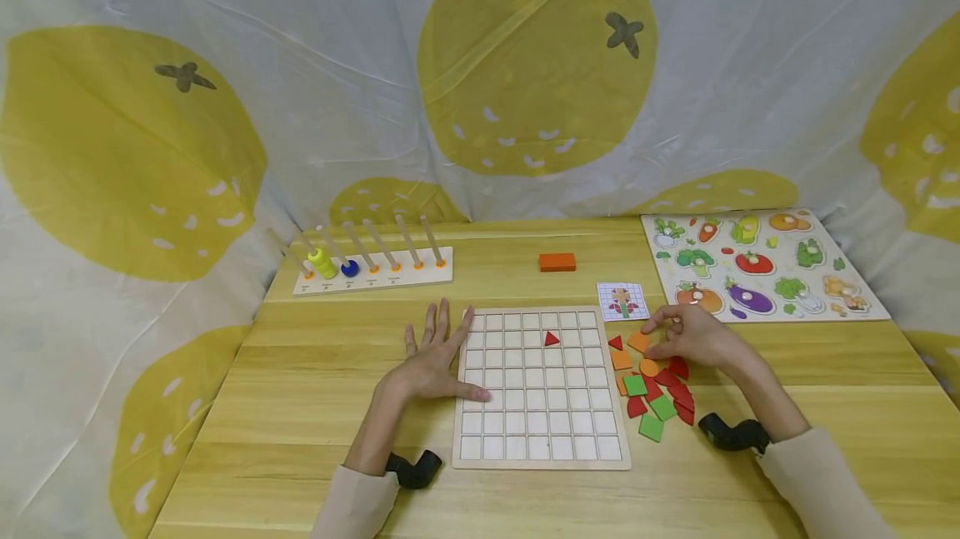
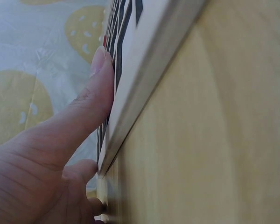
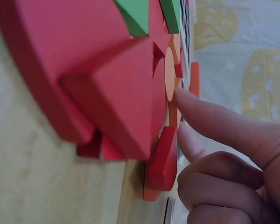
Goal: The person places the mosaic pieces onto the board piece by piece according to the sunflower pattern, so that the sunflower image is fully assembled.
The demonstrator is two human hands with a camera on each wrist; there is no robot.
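My left hand [image 1: 431,368] lies spread on the left border of a wooden grid board [image 1: 536,466], thumb on its cells and fingers along the edge. A red triangle [image 1: 552,339] sits in an upper cell. To the right of the board, my right hand [image 1: 693,335] reaches into a pile of flat shapes. Its index finger and thumb flank an orange square [image 1: 638,342]; whether they grip it I cannot tell. The other fingers are curled. An orange circle [image 3: 170,74] lies by the thumb tip. Green squares [image 1: 651,427] and red pieces [image 3: 116,93] overlap nearby.
A pattern card [image 1: 622,301] lies above the pile. Behind stand an orange block [image 1: 557,262] and, at left, a peg counter [image 1: 375,272] with yellow and blue rings. A vegetable puzzle board [image 1: 817,306] occupies the back right. Lemon-patterned cloth [image 1: 360,64] hangs behind the table.
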